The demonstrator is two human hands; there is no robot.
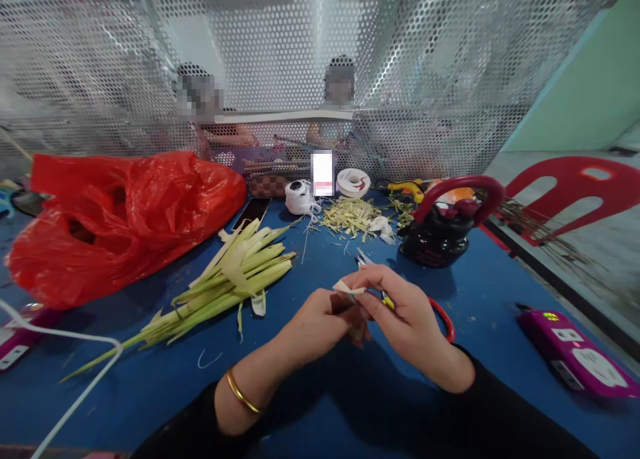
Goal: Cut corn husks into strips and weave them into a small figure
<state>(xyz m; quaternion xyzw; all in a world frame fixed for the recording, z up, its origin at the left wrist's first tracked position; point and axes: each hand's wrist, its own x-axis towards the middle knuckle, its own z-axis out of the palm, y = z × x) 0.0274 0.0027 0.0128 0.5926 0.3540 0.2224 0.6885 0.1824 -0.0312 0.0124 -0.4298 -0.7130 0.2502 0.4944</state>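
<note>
Though hold of left fingers [339, 320] is unclear, right fingers [376, 306] pinch thin pale strip [347, 288].

Seen from the middle of the blue bench [480, 306], a red plastic bag [125, 212] bulges at ten o'clock and a white cable [70, 336] bends at eight. A checked pouch [267, 186] and a dark phone [257, 209] lie at eleven. A perforated metal screen [280, 32] fills twelve o'clock, two people visible behind it. At two stands a black pot [433, 242] with a dark red handle; beyond it, between two and three, is a red chair [553, 172]. A purple box [575, 352] lies between three and four.
</note>
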